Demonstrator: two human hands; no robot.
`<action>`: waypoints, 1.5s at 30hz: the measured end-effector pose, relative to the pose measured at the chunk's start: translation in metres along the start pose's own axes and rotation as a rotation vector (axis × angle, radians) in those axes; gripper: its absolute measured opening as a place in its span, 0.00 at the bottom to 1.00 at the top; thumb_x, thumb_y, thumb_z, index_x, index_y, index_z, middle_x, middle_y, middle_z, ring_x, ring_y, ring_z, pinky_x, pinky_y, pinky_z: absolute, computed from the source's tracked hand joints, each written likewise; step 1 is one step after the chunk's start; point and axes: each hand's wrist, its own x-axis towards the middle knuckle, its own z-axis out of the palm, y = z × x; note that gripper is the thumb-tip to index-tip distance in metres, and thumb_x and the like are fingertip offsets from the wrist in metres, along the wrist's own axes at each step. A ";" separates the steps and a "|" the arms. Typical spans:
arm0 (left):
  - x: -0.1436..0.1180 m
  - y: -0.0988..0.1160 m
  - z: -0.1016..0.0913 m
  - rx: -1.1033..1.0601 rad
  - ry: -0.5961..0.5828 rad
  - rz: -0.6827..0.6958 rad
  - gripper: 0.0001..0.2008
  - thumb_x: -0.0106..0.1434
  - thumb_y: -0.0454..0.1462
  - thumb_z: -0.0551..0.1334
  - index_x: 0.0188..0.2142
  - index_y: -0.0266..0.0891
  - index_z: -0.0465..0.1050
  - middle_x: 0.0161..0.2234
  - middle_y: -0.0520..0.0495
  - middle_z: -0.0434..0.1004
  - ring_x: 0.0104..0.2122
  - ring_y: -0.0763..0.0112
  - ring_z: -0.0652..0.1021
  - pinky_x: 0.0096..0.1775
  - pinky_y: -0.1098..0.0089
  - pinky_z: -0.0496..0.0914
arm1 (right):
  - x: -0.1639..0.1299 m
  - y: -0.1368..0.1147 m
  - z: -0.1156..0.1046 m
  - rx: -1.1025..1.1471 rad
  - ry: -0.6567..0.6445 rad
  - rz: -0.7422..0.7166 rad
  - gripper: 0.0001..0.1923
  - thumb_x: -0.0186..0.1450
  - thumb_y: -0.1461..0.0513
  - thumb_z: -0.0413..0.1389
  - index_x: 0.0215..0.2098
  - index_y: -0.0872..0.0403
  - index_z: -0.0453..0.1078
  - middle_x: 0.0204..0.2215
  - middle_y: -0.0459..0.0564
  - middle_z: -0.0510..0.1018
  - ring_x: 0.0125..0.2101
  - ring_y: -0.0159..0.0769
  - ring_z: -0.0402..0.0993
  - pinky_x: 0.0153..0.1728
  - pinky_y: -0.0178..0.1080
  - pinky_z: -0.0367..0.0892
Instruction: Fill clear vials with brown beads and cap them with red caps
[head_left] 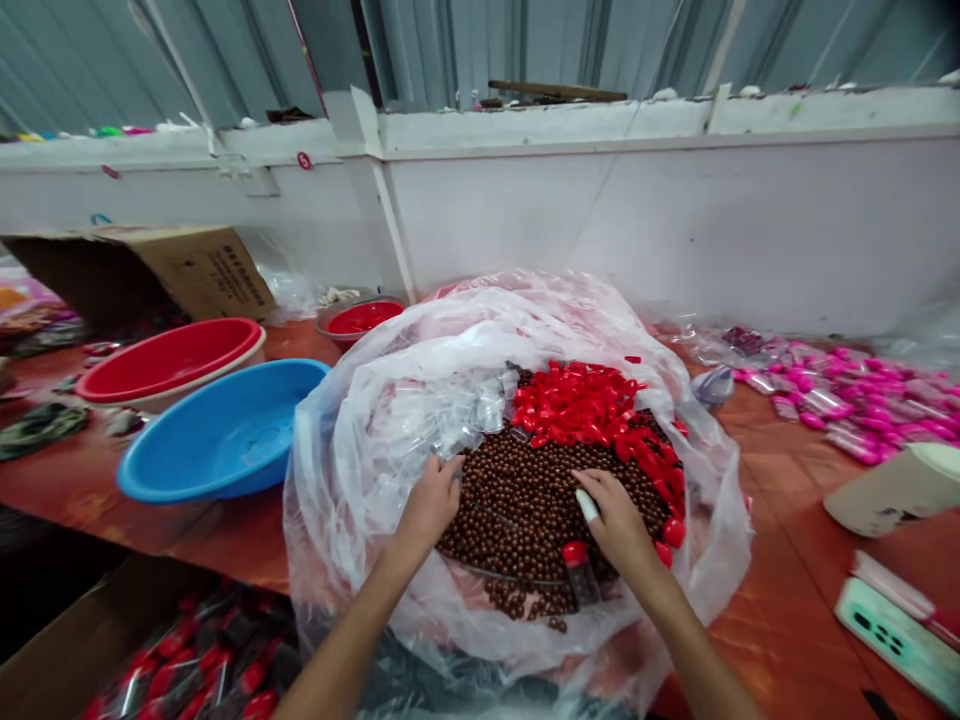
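My left hand [435, 502] is at the left edge of a heap of small brown beads [517, 500], beside a pile of small clear plastic bottles [472, 405]. Its thumb and fingers are bent together; what they hold, if anything, I cannot make out. Over the right side of the beads is my right hand [615, 520], its fingers stretched and apart from a digit wrapped in white. Behind the beads lie many red caps [574, 400]. A red-capped bottle [580, 575] leans at the near rim, between my forearms. Crumpled clear plastic sheeting [337, 480] surrounds everything.
A blue basin [217, 440] and a red basin [172, 360] stand left, before a cardboard box [202, 270]. Red-capped containers [202, 660] fill a box below. On the right are pink-capped containers [862, 390], a paper cup [900, 490] and a mint phone [900, 635].
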 end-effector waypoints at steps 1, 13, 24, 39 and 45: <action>0.001 0.001 0.001 -0.003 0.004 -0.012 0.18 0.59 0.31 0.50 0.49 0.39 0.65 0.36 0.44 0.65 0.35 0.66 0.72 0.40 0.66 0.67 | 0.011 0.004 0.001 0.002 0.018 0.001 0.24 0.60 0.70 0.44 0.53 0.49 0.62 0.43 0.52 0.70 0.45 0.40 0.67 0.46 0.48 0.65; 0.001 0.027 0.021 -0.456 -0.087 -0.028 0.16 0.53 0.32 0.57 0.42 0.40 0.72 0.39 0.46 0.72 0.39 0.65 0.72 0.43 0.66 0.64 | 0.082 0.016 0.030 0.055 -0.004 0.068 0.17 0.60 0.67 0.50 0.47 0.53 0.69 0.42 0.53 0.74 0.44 0.40 0.69 0.48 0.45 0.63; 0.018 0.061 0.075 -0.802 -0.318 -0.187 0.10 0.47 0.33 0.64 0.32 0.37 0.77 0.30 0.48 0.78 0.31 0.67 0.75 0.38 0.69 0.65 | -0.011 0.010 -0.019 0.996 0.140 0.776 0.27 0.56 0.56 0.58 0.54 0.47 0.62 0.36 0.45 0.76 0.30 0.35 0.75 0.35 0.41 0.72; 0.020 0.088 0.101 -1.184 -0.277 -0.350 0.16 0.45 0.37 0.67 0.35 0.33 0.72 0.24 0.51 0.72 0.24 0.72 0.72 0.28 0.71 0.68 | -0.048 -0.001 -0.009 1.067 0.241 0.899 0.17 0.51 0.56 0.62 0.38 0.51 0.72 0.39 0.48 0.76 0.32 0.36 0.71 0.26 0.33 0.68; 0.010 0.087 0.083 -1.392 -0.315 -0.433 0.32 0.44 0.36 0.69 0.50 0.37 0.64 0.28 0.51 0.73 0.28 0.71 0.74 0.30 0.71 0.69 | -0.042 -0.010 -0.008 1.021 0.260 0.841 0.25 0.52 0.56 0.61 0.48 0.48 0.67 0.44 0.47 0.75 0.41 0.38 0.71 0.38 0.37 0.69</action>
